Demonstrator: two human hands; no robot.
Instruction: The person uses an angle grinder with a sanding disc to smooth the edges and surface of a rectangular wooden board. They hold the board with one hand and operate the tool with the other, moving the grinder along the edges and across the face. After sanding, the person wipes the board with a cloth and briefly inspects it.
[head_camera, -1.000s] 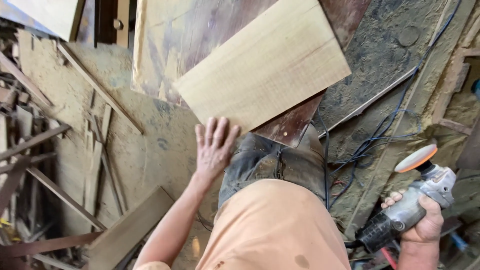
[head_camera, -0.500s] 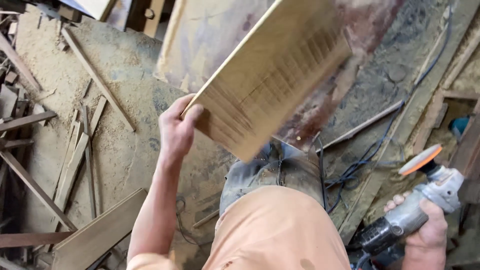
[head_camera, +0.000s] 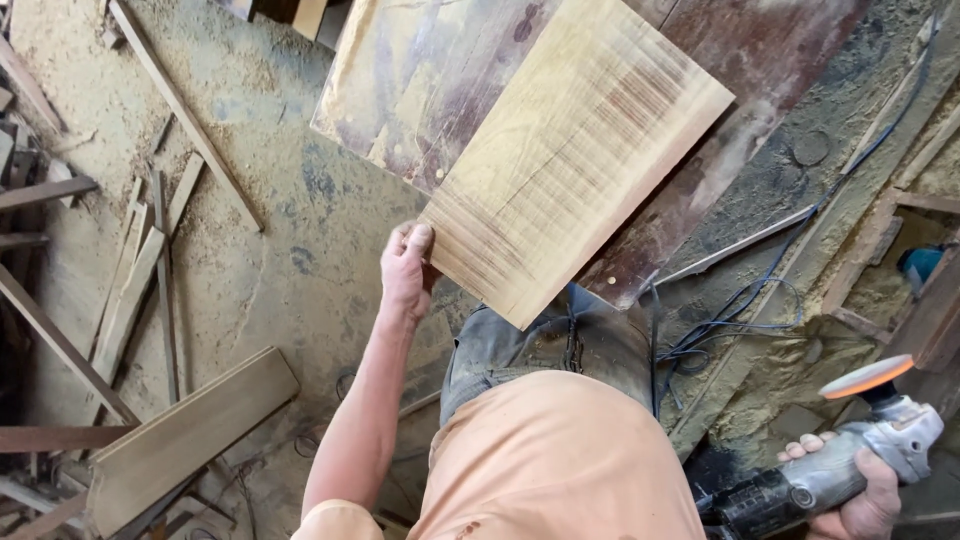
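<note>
Sawdust covers the floor (head_camera: 290, 270) around the bench (head_camera: 420, 70); the left hand (head_camera: 408, 268) grips the pale board (head_camera: 575, 150) at its near corner, long axis running up-right. Right hand (head_camera: 865, 500), well apart, clutches the grinder (head_camera: 850, 465).

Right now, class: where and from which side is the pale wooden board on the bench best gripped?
Probably at the near corner of the pale board, from the left, where the left hand pinches its edge. That end overhangs the dark bench top, leaving room for fingers underneath. The right hand holds a sander.

one pale board (head_camera: 575, 155), one angle grinder (head_camera: 830, 470), two hands, one worktop (head_camera: 420, 70).
</note>
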